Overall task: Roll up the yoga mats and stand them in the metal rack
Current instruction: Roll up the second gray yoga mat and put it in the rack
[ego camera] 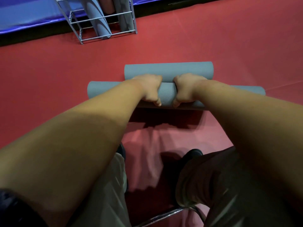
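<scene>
Two hands, left hand [148,89] and right hand [186,89], wrap their fingers [155,80] round the rolled yoga mat [166,92] mid-length, likely to stop it unrolling before racking.

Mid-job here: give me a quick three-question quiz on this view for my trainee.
1. True or false: the left hand and right hand both grip the near mat roll.
2. Where does the second mat roll lie? A, in the metal rack; B, on the red floor just beyond the near one; C, across the person's knees.
3. Fill in: the rack stands to the far ____ of the hands.

Key: 1 true; 2 B; 3 left.
</scene>
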Demonstrator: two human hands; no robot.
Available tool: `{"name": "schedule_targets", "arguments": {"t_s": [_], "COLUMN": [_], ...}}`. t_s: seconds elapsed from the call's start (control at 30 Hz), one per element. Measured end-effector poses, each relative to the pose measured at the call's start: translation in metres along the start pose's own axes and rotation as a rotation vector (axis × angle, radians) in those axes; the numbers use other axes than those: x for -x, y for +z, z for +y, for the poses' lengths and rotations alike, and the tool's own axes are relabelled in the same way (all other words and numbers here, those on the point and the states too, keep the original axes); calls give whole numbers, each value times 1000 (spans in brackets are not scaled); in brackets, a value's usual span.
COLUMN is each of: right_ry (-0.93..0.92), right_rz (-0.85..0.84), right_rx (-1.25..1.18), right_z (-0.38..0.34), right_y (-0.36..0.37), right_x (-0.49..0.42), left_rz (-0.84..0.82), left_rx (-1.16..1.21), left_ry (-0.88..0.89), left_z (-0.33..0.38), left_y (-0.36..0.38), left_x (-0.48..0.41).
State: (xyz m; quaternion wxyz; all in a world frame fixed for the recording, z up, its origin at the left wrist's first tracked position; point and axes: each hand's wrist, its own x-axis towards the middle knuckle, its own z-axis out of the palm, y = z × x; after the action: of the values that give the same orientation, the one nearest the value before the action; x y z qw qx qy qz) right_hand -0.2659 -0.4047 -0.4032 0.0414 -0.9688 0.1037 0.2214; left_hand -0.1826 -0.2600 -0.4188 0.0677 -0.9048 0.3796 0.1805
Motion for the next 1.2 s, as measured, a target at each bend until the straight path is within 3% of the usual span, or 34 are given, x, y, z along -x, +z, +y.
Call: {"name": "schedule_targets", "arguments": {"t_s": [0.27,0.63,0.83,1.2], "right_ry": [10,18,6,-14], "right_rz": [-30,-1,-32,5], "right_rx": [-38,-20,-42,1], "right_z": [2,5,7,5], "right_y": [-1,1,0,3], "right_x": [0,-2,-3,-4], "left_rz": [92,-5,49,-1], "left_rx": [-71,32,-127,-14], "left_ry": [30,1,33,4], "left_z": [6,0,6,0], "left_y": [1,1,1,2], "left_x": [3,-3,2,-5]}}
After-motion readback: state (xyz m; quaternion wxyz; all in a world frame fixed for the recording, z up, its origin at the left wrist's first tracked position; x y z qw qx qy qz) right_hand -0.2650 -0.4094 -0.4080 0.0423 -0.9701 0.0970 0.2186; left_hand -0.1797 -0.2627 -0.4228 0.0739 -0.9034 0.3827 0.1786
